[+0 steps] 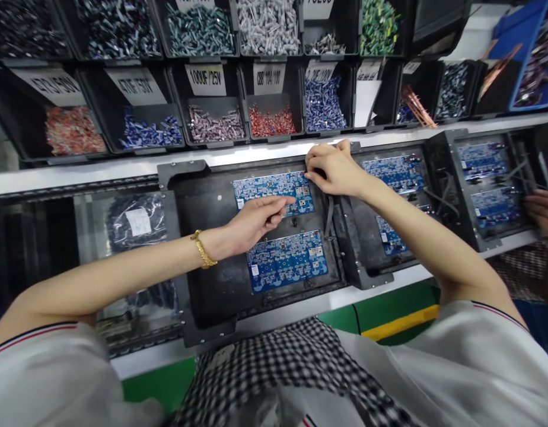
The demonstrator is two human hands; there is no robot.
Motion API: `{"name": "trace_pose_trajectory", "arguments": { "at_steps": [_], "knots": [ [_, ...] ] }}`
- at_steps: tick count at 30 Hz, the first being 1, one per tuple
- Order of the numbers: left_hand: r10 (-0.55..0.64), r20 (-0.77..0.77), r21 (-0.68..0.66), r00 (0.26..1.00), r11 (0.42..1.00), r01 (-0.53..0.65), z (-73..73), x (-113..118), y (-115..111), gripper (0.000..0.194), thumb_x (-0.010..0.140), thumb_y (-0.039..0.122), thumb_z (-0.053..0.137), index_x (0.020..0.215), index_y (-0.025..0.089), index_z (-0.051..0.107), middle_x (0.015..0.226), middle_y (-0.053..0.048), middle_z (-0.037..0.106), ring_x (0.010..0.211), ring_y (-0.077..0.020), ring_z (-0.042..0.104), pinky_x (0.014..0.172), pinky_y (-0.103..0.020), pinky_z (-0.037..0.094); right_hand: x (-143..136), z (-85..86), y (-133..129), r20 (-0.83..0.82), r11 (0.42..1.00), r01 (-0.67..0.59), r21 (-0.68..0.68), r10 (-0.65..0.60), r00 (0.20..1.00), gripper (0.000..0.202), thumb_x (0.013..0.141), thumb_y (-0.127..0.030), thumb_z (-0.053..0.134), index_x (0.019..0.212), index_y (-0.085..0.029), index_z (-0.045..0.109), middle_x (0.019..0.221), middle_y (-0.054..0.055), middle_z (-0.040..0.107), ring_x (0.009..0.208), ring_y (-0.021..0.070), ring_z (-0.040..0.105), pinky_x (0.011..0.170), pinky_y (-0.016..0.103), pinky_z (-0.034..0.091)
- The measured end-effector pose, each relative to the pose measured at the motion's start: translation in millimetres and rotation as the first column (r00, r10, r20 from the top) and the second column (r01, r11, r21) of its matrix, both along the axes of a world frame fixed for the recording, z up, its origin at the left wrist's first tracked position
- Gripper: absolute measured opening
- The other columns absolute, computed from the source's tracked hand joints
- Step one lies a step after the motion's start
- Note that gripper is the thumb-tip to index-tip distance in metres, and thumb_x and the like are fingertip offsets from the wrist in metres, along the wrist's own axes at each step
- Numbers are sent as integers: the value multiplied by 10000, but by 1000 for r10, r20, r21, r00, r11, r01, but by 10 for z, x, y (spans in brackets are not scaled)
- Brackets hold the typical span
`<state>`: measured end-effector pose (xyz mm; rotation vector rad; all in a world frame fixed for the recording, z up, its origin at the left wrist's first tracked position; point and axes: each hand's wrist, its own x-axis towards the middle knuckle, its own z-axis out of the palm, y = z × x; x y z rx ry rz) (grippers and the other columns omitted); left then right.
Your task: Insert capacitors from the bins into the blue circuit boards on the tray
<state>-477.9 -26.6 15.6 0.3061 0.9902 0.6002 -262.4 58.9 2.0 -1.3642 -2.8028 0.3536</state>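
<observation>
Two blue circuit boards lie in a black tray (212, 296), an upper board (251, 188) and a lower board (287, 261). My left hand (256, 224) reaches over the upper board from the left, a gold bracelet (203, 249) at its wrist. Its index finger points across the board's right part, the other fingers curled in; whatever they hold is hidden. At the upper board's top right corner, my right hand (334, 169) is bent with fingers closed, by the tray's far rim. I cannot make out anything between its fingertips.
Labelled bins of small components, such as red ones (271, 121) and blue ones (325, 104), line the back. Rightward, another tray (367, 261) holds boards, with a further tray (491, 234) beyond it. Another person's hand (543, 210) is at the far right. A plastic bag (138, 222) lies left.
</observation>
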Motion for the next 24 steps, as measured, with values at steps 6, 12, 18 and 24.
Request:
{"name": "trace_pose_trajectory", "arguments": {
  "at_steps": [6,12,18,24],
  "knots": [
    [38,4,-33,999,999,-38,-24,15,50,214,919,81,514,812,39,694,719,-66,631,456,1,388,410,-139,243,-13,30,-18,79,999,-47,15,45,996,203,858,-258,409,804,-174,586,1002,76,624,975,278,514,823,470,261],
    [38,36,-64,999,997,-36,-55,8,51,309,955,202,497,763,32,669,673,-67,592,451,-4,396,385,-131,230,-71,52,-110,94,997,0,72,-7,996,230,889,-290,449,794,-171,622,964,88,644,979,302,536,844,501,251],
    [-75,94,-108,993,991,85,14,14,54,371,978,264,445,695,84,602,583,-7,505,404,-7,321,375,-137,179,-343,428,-477,-226,994,4,-108,-29,974,221,892,-328,490,822,-215,666,879,9,717,833,198,630,804,395,287],
    [319,-102,530,942,819,-220,377,-376,1142,523,1021,255,141,1099,12,597,1024,-6,642,734,22,563,657,-69,351,-181,477,-575,-239,995,96,-13,-96,966,161,868,-302,514,820,-216,641,896,11,725,828,208,651,779,385,249]
  ]
}}
